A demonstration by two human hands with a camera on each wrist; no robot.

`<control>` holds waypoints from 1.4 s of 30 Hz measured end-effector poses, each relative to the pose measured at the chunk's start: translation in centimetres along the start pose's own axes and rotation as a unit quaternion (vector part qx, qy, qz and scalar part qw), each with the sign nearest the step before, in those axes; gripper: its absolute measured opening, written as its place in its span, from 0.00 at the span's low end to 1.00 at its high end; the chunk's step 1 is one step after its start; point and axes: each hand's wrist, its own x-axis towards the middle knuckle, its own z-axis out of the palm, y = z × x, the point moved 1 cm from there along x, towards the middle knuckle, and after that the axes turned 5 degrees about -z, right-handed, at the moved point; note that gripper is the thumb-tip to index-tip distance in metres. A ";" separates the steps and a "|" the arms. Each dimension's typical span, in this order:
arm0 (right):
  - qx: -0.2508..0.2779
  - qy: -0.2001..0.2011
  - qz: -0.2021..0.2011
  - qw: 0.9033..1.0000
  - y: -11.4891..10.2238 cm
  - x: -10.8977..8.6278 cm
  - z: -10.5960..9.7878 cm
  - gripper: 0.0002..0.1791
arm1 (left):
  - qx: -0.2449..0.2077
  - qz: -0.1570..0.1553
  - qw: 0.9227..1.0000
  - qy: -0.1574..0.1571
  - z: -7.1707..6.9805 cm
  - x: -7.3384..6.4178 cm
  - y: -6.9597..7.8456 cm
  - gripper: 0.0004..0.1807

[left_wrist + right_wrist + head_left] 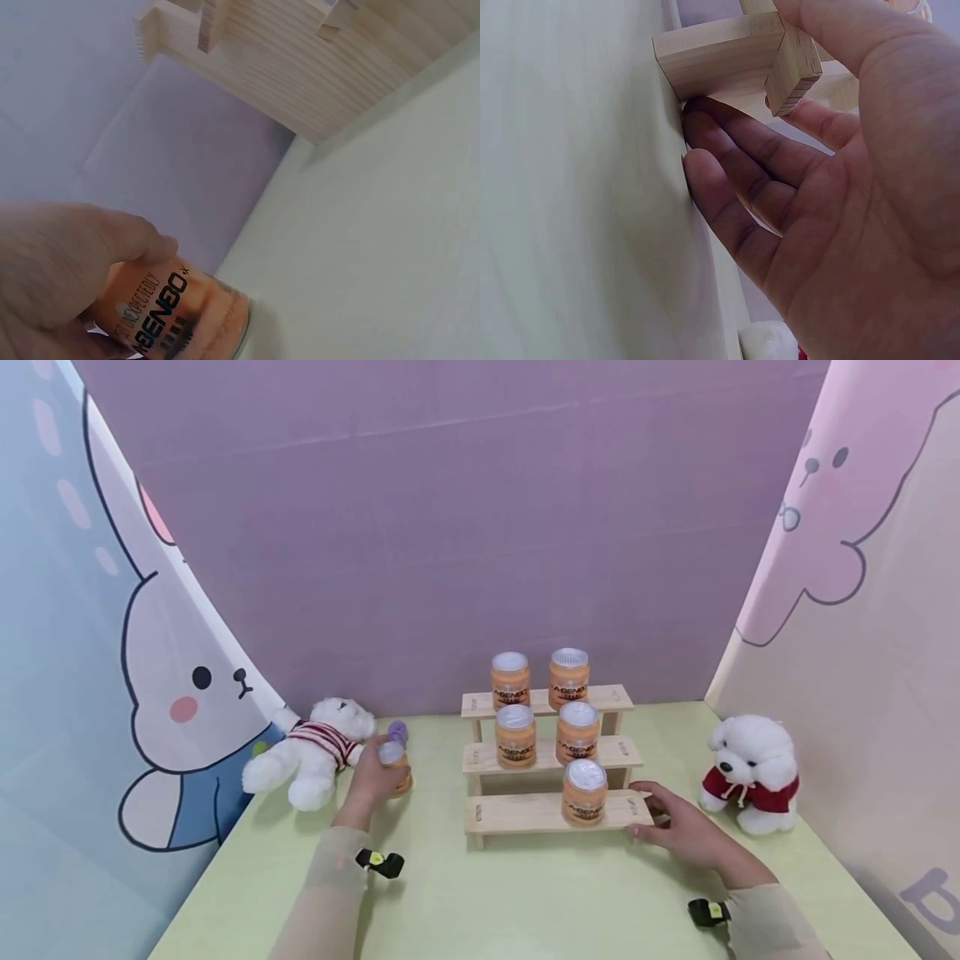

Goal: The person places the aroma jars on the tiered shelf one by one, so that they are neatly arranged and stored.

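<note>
My left hand (369,779) grips an orange jar (187,315) with dark lettering, left of the wooden three-step stand (517,814). The jar's base is at the tabletop; whether it touches is unclear. My right hand (681,832) holds the right end of the stand's lowest board, thumb at the front edge and index finger behind. Its other fingers are near the table in the right wrist view. On the stand, two jars sit on the top step, two on the middle one, and one jar (584,793) on the right part of the lowest step.
A white plush toy (311,760) in a striped top lies left of my left hand. Behind the held jar is a small purple object (397,731). A white plush dog (752,772) in red sits at the right. A purple backdrop (450,543) rises behind the table.
</note>
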 end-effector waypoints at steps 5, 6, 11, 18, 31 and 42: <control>0.002 -0.001 -0.002 1.000 0.2 0.0 0.0 0.43 | 0.010 0.003 1.000 0.000 0.7 0.2 -0.6 0.45; 0.004 -0.002 -0.005 1.000 0.2 0.0 0.0 0.43 | 0.010 0.007 1.000 0.001 0.7 0.2 -0.7 0.44; 0.022 -0.003 -0.010 1.000 0.1 -0.1 0.0 0.42 | 0.016 0.015 1.000 0.001 0.9 0.3 -0.9 0.45; 0.028 -0.001 -0.012 1.000 0.0 0.0 0.0 0.42 | 0.020 0.002 1.000 -0.013 0.7 0.1 -0.8 0.48; 0.038 -0.005 -0.017 0.999 -0.1 0.0 0.0 0.42 | 0.016 -0.006 1.000 0.013 0.6 -0.1 -1.2 0.46; 0.033 -0.008 -0.035 0.999 0.0 -0.1 0.1 0.42 | -0.014 -0.006 0.999 0.033 0.9 -0.3 -1.2 0.47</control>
